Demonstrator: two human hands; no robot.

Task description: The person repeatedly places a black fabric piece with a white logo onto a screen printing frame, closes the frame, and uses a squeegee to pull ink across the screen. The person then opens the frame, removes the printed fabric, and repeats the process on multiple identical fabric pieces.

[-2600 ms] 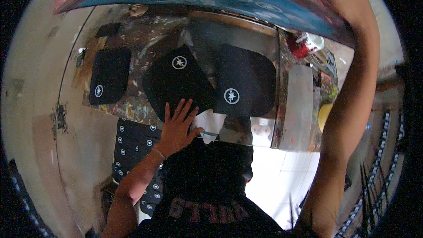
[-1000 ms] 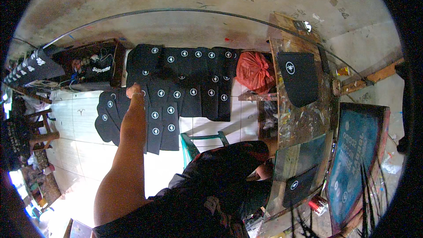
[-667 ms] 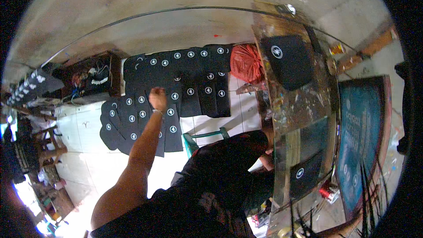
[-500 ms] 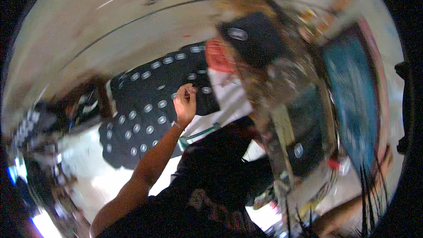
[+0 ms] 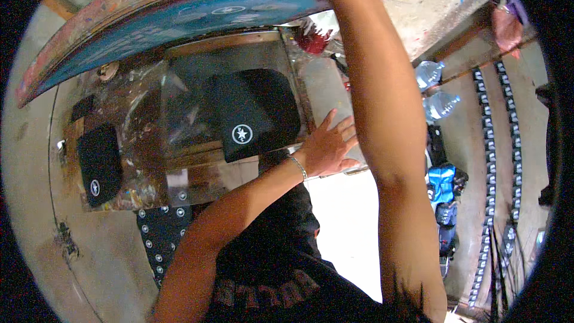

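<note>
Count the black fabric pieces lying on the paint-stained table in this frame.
2. One large black piece lies mid-table beside the left hand; a smaller black piece lies at the table's left end. The raised blue screen frame may hide others.

Both forearms bare, no sleeves visible to the elbow. Left hand (image 5: 327, 143): no glove, no rings discernible. Thin silver bracelet (image 5: 298, 167) at the left wrist. Right hand mostly beyond the top edge; nothing worn on that forearm. Black shirt (image 5: 272, 263) below, with a row of faded reddish lettering across the front.
</note>
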